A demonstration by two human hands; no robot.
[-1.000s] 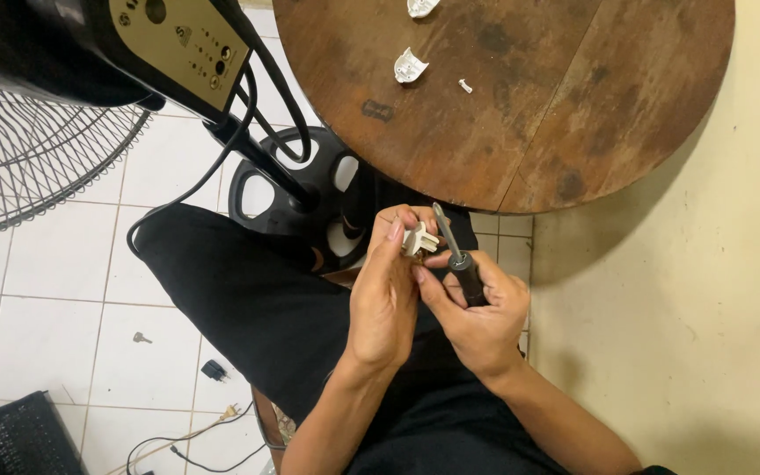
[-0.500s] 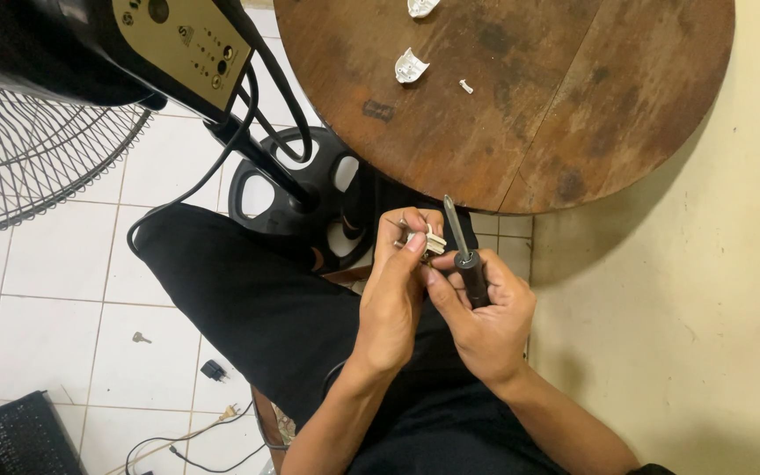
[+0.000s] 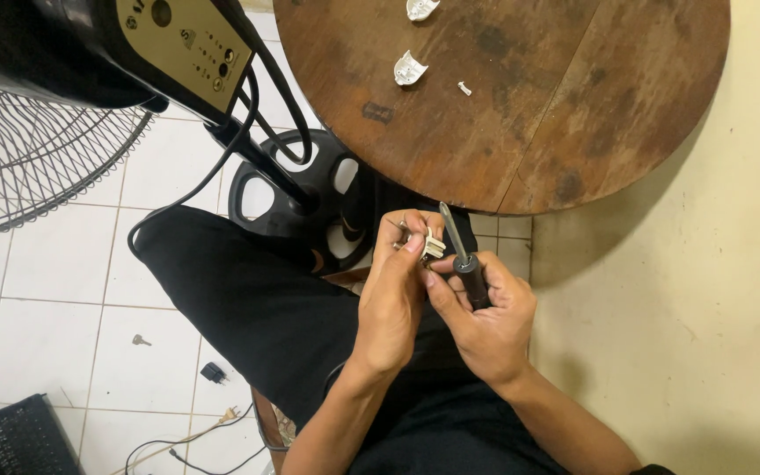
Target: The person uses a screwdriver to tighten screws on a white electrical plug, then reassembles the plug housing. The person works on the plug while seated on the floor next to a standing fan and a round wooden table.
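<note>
Far left: wire fan grille (image 3: 32, 163), round and pale, cut off by the frame edge. Just right of it, black fan housing with a tan control panel (image 3: 185, 42), tilted, dotted with small buttons. Below that, black pole running down to a black fan base (image 3: 296, 198) with oval cut-outs, black cord (image 3: 213, 171) looping beside the pole and trailing over the white tiled floor (image 3: 46, 334). Near left corner: black slotted crate (image 3: 19, 435); a little right of it, small black plug adapter (image 3: 214, 373) and a thin pale cable (image 3: 191, 431) lying on the tiles.

Centre, near: black-trousered leg stretched leftward. Above the lap, left hand (image 3: 396, 295), fingers curled shut on a small white plug part (image 3: 430, 246) with metal showing (details too small to read), pinched between thumb and fingertips just below the table edge. Touching it on the right, right hand (image 3: 488, 321), clamped round the dark handle of a screwdriver (image 3: 461, 255), shaft pointing up and away, blade just beside the white part. Thumbs of both hands meeting between the two things.

Far, centre to right: round brown wooden table (image 3: 573, 114), worn and stained. On it, white plastic cover piece (image 3: 408, 69), another white piece (image 3: 421, 8) at the far edge, and a tiny white screw-like bit (image 3: 464, 88) nearby. Far right: cream wall (image 3: 732, 264).
</note>
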